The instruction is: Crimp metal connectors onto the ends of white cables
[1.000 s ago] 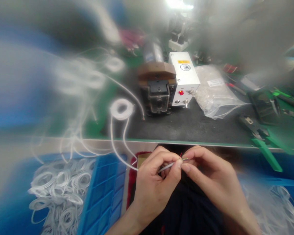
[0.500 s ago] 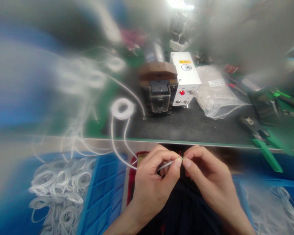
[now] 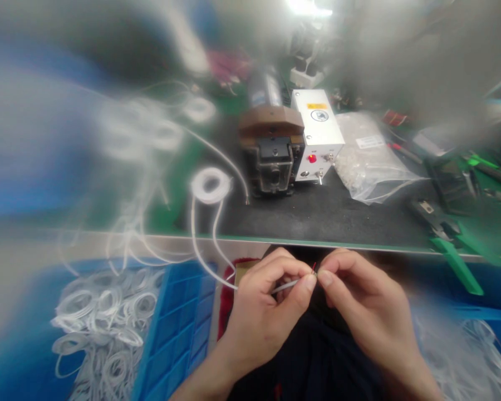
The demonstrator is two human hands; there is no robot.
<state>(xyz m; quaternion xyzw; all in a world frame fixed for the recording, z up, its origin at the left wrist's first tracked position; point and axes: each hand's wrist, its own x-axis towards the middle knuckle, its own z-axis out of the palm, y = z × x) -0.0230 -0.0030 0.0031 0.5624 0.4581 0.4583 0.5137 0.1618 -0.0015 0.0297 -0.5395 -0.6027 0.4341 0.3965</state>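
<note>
My left hand pinches a white cable close to its end, where thin coloured wires, one of them red, stick out. My right hand is closed at the same end, thumb and forefinger pinching around the wire tips; exactly which strand it grips is too small to tell. The fingertips of both hands almost meet, just in front of the table edge. From my left hand the cable loops back up to a white coil on the black mat.
Behind the mat's front stands a machine with a white control box. A clear bag of small parts and green-handled pliers lie to the right. Blue crates with coiled cables flank me. Another person's hand is blurred at the back.
Both hands have shifted slightly right together, still pinching at the cable end. The red wire now points more steeply up between the fingertips.
</note>
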